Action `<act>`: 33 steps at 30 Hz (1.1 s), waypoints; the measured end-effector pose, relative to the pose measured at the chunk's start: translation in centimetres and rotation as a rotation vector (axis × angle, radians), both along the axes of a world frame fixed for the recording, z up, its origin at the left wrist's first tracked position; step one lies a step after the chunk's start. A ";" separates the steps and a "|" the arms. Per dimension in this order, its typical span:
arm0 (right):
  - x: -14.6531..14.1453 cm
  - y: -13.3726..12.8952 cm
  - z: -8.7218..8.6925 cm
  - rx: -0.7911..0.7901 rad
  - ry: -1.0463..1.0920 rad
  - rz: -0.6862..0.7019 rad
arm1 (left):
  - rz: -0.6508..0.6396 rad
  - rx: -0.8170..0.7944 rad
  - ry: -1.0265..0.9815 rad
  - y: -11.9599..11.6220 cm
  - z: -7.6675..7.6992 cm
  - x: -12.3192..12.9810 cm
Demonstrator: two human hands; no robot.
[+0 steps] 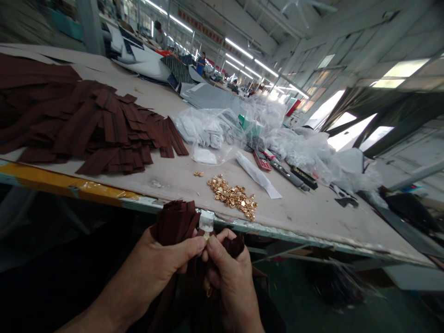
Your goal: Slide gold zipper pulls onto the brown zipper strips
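My left hand is closed around a bundle of dark brown zipper strips, in front of the table's near edge. Close beside it, my right hand is closed on brown strip material. Both thumbs meet at a small gold piece, just below a clear tape patch on the table edge. Another gold piece hangs under the right fingers. On the table beyond lies a pile of small gold zipper sliders. A large heap of brown zipper strips covers the table's left part.
The table also bears clear plastic bags, a white paper strip, a red box, a grey tool and a black object. A person in blue stands far back.
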State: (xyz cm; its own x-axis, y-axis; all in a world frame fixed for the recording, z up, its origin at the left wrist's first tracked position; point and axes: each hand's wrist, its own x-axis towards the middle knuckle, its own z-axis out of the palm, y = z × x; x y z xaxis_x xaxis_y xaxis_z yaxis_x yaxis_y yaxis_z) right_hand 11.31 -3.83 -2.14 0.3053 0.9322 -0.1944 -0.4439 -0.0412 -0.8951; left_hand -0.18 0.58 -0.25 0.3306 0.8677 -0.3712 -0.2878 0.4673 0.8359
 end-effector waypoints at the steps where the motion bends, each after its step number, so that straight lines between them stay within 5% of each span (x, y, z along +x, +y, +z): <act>1: 0.2 0.0 -0.1 0.002 -0.022 -0.006 | 0.006 -0.011 -0.011 0.0 0.0 0.0; 7: 1.2 0.2 1.0 -0.016 -0.408 0.003 | 0.011 0.049 0.036 -0.2 -0.2 -0.4; 13: 1.1 0.7 2.6 -0.038 -0.716 0.011 | -0.057 -0.191 -0.059 -0.4 -0.2 -0.4; 21: 1.0 4.0 4.8 0.024 -1.477 -0.269 | -0.037 -0.269 -0.126 0.0 0.0 0.4; 24: 1.3 4.9 5.7 0.044 -1.366 -0.200 | -0.031 -0.254 -0.133 0.2 -0.4 0.6; 30: 1.6 3.6 6.4 0.094 -0.995 0.232 | -0.008 -0.118 -0.086 -0.3 -1.2 0.6; 33: 2.2 3.5 7.5 0.047 -0.822 0.287 | -0.014 -0.041 -0.078 -0.8 -1.6 0.4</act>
State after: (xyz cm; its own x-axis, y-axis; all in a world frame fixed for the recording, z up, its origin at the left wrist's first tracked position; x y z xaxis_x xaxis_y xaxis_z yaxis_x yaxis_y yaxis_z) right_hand 13.48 -0.31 5.36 0.0839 0.9962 0.0252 0.3657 -0.0073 -0.9307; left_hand 0.25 -0.21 -1.89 0.3720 0.8476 -0.3785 -0.3447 0.5047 0.7915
